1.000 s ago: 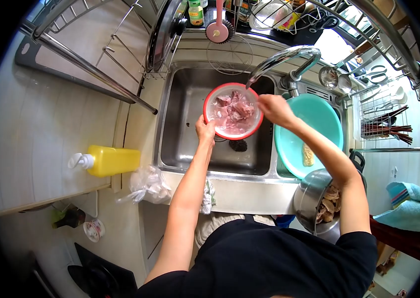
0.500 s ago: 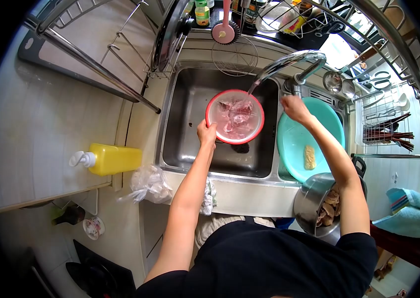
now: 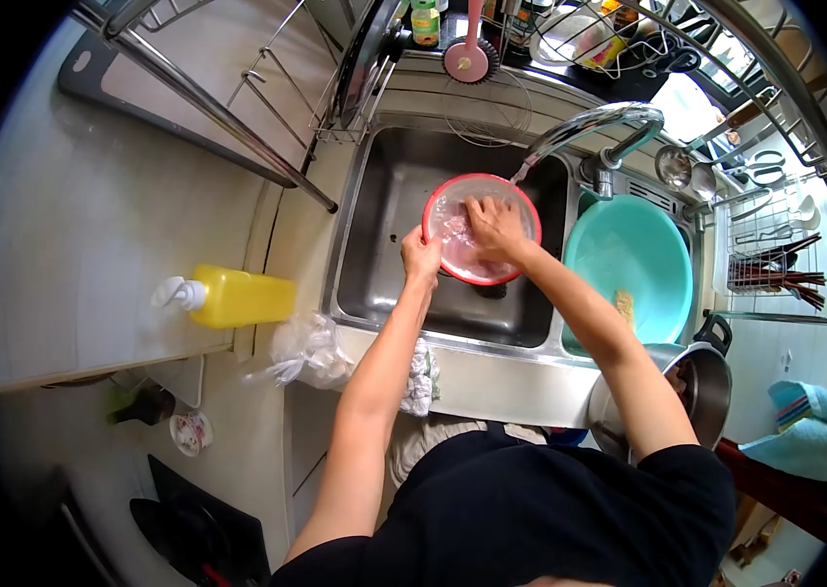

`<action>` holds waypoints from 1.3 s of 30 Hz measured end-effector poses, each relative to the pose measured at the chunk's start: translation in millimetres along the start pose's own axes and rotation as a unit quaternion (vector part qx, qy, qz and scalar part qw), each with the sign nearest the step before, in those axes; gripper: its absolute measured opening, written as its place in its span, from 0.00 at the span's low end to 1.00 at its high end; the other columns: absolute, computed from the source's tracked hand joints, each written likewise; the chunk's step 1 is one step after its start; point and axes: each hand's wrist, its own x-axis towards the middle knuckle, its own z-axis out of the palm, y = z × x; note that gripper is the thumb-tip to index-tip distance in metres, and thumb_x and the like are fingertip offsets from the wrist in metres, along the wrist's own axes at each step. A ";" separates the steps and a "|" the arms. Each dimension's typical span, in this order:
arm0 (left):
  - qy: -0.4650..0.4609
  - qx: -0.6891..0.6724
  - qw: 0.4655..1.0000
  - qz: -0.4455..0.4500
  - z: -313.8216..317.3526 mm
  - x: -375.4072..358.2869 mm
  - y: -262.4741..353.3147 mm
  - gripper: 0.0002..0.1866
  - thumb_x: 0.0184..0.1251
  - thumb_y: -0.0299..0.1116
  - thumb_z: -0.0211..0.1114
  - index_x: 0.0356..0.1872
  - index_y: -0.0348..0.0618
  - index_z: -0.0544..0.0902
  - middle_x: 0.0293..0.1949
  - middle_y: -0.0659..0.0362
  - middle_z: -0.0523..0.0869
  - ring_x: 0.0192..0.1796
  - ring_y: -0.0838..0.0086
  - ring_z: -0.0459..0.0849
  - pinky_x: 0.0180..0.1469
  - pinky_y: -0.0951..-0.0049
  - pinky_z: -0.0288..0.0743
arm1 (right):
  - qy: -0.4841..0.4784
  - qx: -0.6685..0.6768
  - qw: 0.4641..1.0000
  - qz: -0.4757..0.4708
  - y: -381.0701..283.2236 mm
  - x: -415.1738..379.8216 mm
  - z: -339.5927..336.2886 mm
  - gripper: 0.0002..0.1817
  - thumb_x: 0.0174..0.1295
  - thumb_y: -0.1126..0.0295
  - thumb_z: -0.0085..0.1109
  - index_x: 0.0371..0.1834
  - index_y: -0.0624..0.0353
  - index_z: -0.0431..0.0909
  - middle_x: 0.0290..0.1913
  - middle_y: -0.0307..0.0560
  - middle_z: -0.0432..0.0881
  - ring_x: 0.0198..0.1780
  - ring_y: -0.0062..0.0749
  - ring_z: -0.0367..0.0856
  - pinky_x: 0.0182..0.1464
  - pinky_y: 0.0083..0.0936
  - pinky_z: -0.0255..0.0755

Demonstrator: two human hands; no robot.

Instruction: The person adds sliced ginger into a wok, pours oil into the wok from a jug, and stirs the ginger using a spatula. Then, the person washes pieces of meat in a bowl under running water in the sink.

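Clasped the red rim of a round, pale-walled bowl [image 3: 459, 275] with the left hand [image 3: 420, 256], thumb and fingers closed together on its left side. Sank the right hand [image 3: 497, 227] into the bowl's water, fingers slightly spread over wet, pink meat [image 3: 457, 227]. Held both bowl and meat over the smooth, rectangular steel sink [image 3: 374, 284], close to the mouth of the arched, shiny faucet [image 3: 590, 115]. Saw to the right a broad, smooth teal basin [image 3: 653, 254] with a rough, yellowish lump [image 3: 624, 305] inside, and below it a deep metal pot [image 3: 712, 377]. Noted at left a yellow pump bottle [image 3: 242, 295] and a crinkled, clear plastic bag [image 3: 311, 350], plus a patterned cloth [image 3: 420, 380] at the pale bench [image 3: 492, 389] edge.

Had held the right hand near the faucet base in the earlier frame — since brought it left and down into the bowl, covering much of the meat. Showed fewer brown pieces [image 3: 674, 382] in the pot beside the right forearm [image 3: 580, 308] — but kept the left hand on the rim.
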 end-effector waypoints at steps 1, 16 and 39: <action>-0.003 0.001 1.000 0.017 -0.5 0.4 -0.1 0.09 0.50 0.21 0.59 0.34 0.35 0.82 0.26 0.61 0.82 0.26 0.81 0.76 0.29 0.78 0.69 | 0.026 0.037 0.997 0.055 -2.8 4.8 3.3 0.42 0.38 0.52 0.70 0.57 0.59 0.65 0.51 0.54 0.73 0.52 0.50 0.74 0.51 0.51 0.65; -0.029 -0.051 0.998 0.012 -7.6 3.6 22.5 0.09 0.48 0.19 0.60 0.33 0.35 0.82 0.26 0.60 0.83 0.28 0.79 0.78 0.32 0.77 0.72 | 0.026 0.385 0.902 0.195 52.8 21.9 -21.4 0.19 0.45 0.64 0.69 0.36 0.68 0.80 0.27 0.59 0.81 0.32 0.47 0.82 0.37 0.37 0.74; -0.041 0.021 0.998 0.047 -14.2 10.1 13.5 0.10 0.50 0.19 0.59 0.35 0.34 0.82 0.28 0.59 0.83 0.27 0.80 0.79 0.30 0.79 0.72 | -0.050 0.573 0.818 0.002 33.0 6.4 -22.5 0.12 0.64 0.61 0.54 0.40 0.58 0.77 0.26 0.35 0.76 0.29 0.21 0.76 0.30 0.20 0.68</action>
